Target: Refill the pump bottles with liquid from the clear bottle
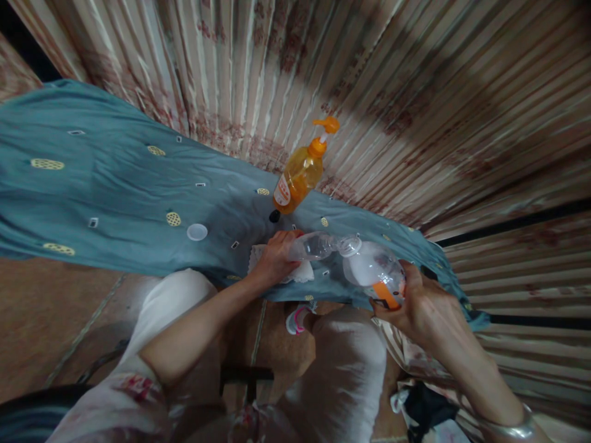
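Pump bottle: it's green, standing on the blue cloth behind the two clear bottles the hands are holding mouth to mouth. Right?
Not quite. The head view shows the pump bottle is orange, not green. The rest holds: it stands on the blue cloth, behind the small clear bottle in the left hand and the larger clear bottle in the right hand.

Clear glossy plastic bottles point(369, 267), matt teal cloth point(115, 191), glossy orange pump bottle point(298, 178).

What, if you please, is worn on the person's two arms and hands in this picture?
Both forearms are bare, with no gloves. The left hand shows no rings or bands that I can make out. The right hand has a silver metal bangle on its wrist. No sleeves reach the forearms.
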`<control>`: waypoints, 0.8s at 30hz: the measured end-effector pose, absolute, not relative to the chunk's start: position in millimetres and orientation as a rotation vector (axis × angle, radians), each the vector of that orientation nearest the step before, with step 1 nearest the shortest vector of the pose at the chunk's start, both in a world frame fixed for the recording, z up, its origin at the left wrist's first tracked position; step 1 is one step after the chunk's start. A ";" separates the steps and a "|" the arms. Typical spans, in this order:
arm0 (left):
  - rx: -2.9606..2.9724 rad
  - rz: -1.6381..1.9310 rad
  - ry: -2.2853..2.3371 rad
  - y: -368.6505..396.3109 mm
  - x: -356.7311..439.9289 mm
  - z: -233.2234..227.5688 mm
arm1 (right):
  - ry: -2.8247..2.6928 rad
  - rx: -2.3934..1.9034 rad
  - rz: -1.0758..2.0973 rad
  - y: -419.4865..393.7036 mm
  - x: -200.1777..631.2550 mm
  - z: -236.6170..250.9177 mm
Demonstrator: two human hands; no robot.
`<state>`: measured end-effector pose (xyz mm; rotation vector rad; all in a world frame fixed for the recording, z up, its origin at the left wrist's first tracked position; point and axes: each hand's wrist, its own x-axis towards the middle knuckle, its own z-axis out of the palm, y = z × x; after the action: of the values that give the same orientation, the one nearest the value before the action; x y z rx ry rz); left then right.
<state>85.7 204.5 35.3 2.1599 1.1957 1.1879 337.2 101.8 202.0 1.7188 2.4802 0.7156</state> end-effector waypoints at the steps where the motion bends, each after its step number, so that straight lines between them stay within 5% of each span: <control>1: 2.161 1.189 1.193 204.5 85.7 35.0 | 2.473 1.726 0.713 101.8 336.9 202.1; 24: 2.151 1.149 1.210 203.7 86.3 36.2 | 2.452 1.729 0.691 101.4 337.0 202.7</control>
<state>86.3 203.7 36.2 2.1509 1.2104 1.1493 337.0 101.4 202.7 1.7292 2.4519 0.6913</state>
